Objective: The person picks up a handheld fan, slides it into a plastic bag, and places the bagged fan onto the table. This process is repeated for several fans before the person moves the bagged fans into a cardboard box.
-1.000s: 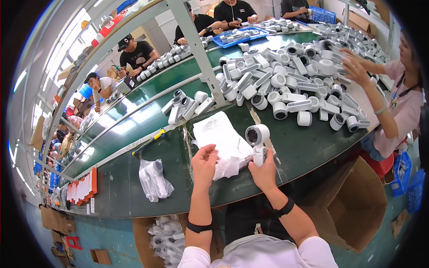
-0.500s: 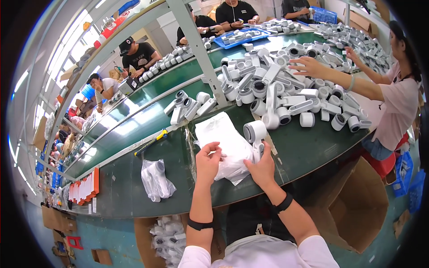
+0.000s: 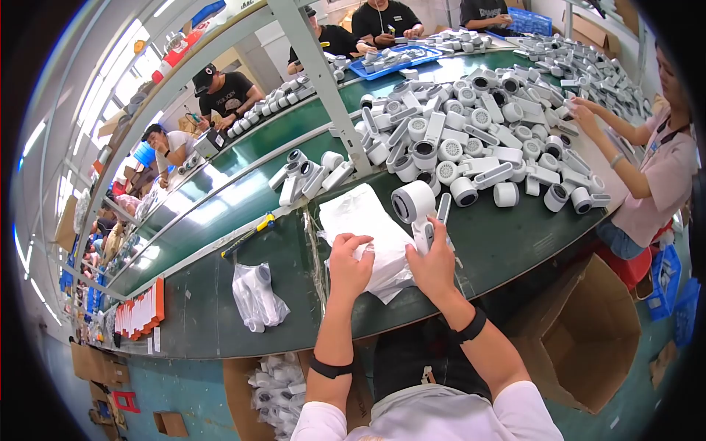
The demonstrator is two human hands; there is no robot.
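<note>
My right hand (image 3: 434,266) is closed around the handle of a white handheld fan (image 3: 417,203) with a round grey-rimmed head, raised above the green bench. Beneath both hands lies a stack of thin white plastic bags (image 3: 359,211). The curled fingers of my left hand (image 3: 351,263) pinch the stack's near left part, and their tips are partly hidden. To the left, a bagged fan (image 3: 257,295) rests on the bench in clear plastic.
A large heap of fans (image 3: 471,136) covers the bench's far right, where a co-worker (image 3: 651,158) stands. A yellow-handled tool (image 3: 250,234), orange-and-white boxes (image 3: 140,309) and a metal post (image 3: 323,81) are to the left. An open carton (image 3: 588,338) stands at lower right.
My right hand has lifted the fan slightly and shifted it left. My left hand has moved a little right onto the bags. The co-worker's arms have drawn back from the heap.
</note>
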